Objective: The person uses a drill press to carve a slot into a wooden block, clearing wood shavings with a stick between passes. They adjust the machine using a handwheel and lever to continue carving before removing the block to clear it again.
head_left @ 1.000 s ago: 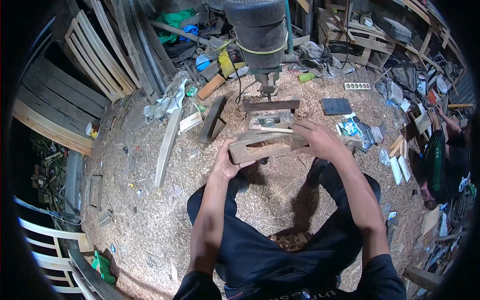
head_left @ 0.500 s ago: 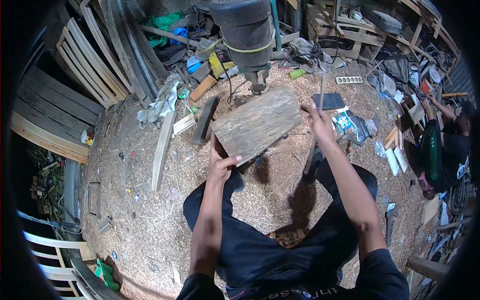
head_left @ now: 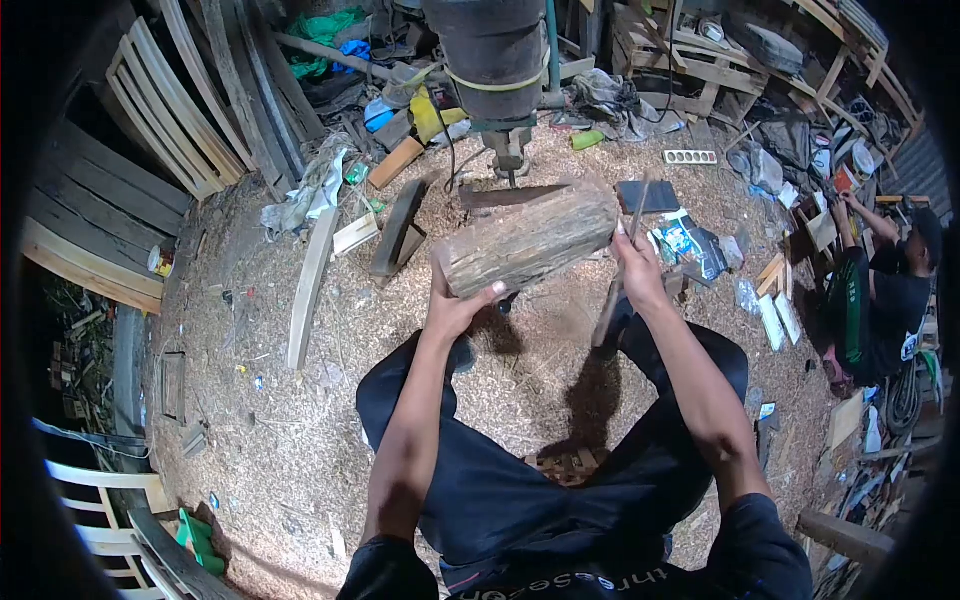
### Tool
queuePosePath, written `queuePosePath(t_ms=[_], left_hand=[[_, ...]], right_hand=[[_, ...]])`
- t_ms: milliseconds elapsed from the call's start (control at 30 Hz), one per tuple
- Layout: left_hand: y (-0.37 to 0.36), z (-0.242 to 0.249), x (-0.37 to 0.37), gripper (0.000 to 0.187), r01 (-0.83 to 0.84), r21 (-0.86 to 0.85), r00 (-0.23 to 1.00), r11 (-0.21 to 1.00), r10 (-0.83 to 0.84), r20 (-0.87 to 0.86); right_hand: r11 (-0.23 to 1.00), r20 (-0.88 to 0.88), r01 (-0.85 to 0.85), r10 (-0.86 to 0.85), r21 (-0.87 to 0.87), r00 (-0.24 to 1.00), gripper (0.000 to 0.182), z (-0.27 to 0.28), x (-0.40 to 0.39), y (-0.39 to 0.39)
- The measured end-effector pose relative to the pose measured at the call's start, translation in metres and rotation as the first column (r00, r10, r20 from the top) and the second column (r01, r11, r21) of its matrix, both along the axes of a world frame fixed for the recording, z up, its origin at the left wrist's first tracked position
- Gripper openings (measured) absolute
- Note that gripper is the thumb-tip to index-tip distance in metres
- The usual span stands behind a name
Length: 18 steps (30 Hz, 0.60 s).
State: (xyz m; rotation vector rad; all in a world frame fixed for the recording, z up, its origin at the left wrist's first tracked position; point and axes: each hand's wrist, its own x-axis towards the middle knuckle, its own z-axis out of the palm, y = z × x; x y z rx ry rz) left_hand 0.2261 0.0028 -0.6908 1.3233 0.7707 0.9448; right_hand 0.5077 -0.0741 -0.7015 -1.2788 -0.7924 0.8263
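Note:
A thick, rough wood block (head_left: 535, 240) is held up in front of me, tilted with its right end higher. My left hand (head_left: 458, 305) grips its lower left end, thumb along the near edge and the other fingers hidden behind. Closed around a thin wooden stick (head_left: 609, 310), my right hand (head_left: 642, 272) has its fingertips right at the block's right end. The stick runs steeply past the block, above and below the hand. Just beyond the block hangs the dark machine motor (head_left: 492, 50) with a spindle (head_left: 511, 160) beneath it.
Wood shavings cover the floor (head_left: 290, 450). Loose boards (head_left: 314, 285) and a dark timber (head_left: 400, 228) lie left of the block. Curved slats (head_left: 165, 115) lean at the left. Another person (head_left: 890, 280) sits at the right. A black flat box (head_left: 647, 196) and scraps lie beyond my right hand.
The block has turned to show more of its near side and moved slightly right. My right hand has come closer to its end, and the stick leans more. My left hand keeps its grip.

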Motion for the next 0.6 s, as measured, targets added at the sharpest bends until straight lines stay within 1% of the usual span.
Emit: queuePosePath(t_ms=[33, 67, 133, 167, 200, 233, 267, 300, 333, 367, 400, 433, 467, 567, 600], left_hand=[[0.001, 0.002, -0.001, 0.083, -0.004, 0.015, 1.000, 1.000, 0.004, 0.005], [0.003, 0.003, -0.001, 0.079, -0.042, -0.048, 0.998, 0.998, 0.044, 0.044], [0.005, 0.004, 0.004, 0.071, -0.121, -0.179, 0.982, 0.976, 0.144, 0.122], [0.008, 0.006, 0.003, 0.067, -0.075, -0.321, 0.968, 0.944, 0.146, 0.203], [0.007, 0.007, 0.002, 0.063, -0.013, -0.453, 0.947, 0.891, 0.156, 0.280], [0.004, 0.015, 0.002, 0.060, 0.061, -0.569, 0.919, 0.820, 0.176, 0.353], [-0.003, 0.025, 0.005, 0.056, 0.063, -0.611, 0.907, 0.789, 0.210, 0.364], [-0.006, 0.027, 0.004, 0.057, 0.076, -0.665, 0.877, 0.743, 0.267, 0.399], [-0.008, 0.029, 0.001, 0.058, 0.094, -0.715, 0.845, 0.693, 0.324, 0.426], [-0.006, 0.032, 0.000, 0.059, 0.119, -0.757, 0.808, 0.643, 0.380, 0.450], [-0.004, 0.037, 0.001, 0.059, 0.097, -0.808, 0.794, 0.582, 0.444, 0.415], [-0.001, 0.033, -0.002, 0.058, 0.096, -0.803, 0.779, 0.589, 0.457, 0.429], [0.002, 0.024, -0.006, 0.058, 0.095, -0.799, 0.763, 0.594, 0.472, 0.442], [0.003, 0.019, -0.010, 0.056, 0.100, -0.798, 0.730, 0.595, 0.501, 0.465], [0.002, 0.017, -0.012, 0.055, 0.115, -0.802, 0.726, 0.586, 0.502, 0.471]], right_hand=[[0.997, 0.048, -0.033, 0.036, -0.072, 0.998, 0.035, 0.001, 0.008, -0.006], [0.987, 0.092, -0.062, 0.077, -0.146, 0.993, 0.035, 0.001, 0.011, -0.008], [0.989, 0.077, 0.026, -0.015, -0.142, 0.997, 0.034, 0.031, -0.001, -0.007], [0.988, 0.067, 0.071, -0.062, -0.135, 0.996, 0.034, 0.047, -0.006, -0.005], [0.998, 0.052, 0.052, -0.051, -0.033, 0.997, 0.031, 0.057, -0.004, -0.006], [0.998, 0.274, 0.053, -0.040, -0.040, 0.961, 0.031, 0.062, 0.001, -0.008], [0.997, 0.479, 0.061, -0.033, -0.043, 0.877, 0.030, 0.065, 0.005, -0.011], [0.996, 0.657, 0.077, -0.028, -0.045, 0.753, 0.030, 0.072, 0.004, -0.015], [0.965, 0.629, 0.042, 0.136, -0.259, 0.765, 0.023, 0.099, -0.014, -0.019], [0.983, 0.636, -0.007, 0.125, -0.186, 0.762, 0.023, 0.097, -0.027, -0.017], [0.992, 0.644, -0.060, 0.121, -0.115, 0.756, 0.022, 0.092, -0.039, -0.017], [0.992, 0.651, -0.116, 0.118, -0.047, 0.750, 0.021, 0.089, -0.050, -0.018], [0.974, 0.725, -0.206, 0.072, 0.098, 0.685, 0.022, 0.093, -0.058, -0.018], [0.962, 0.744, -0.250, 0.243, -0.106, 0.623, 0.030, 0.112, -0.075, -0.022], [0.955, 0.725, -0.237, 0.289, -0.176, 0.626, 0.034, 0.117, -0.078, -0.021]])
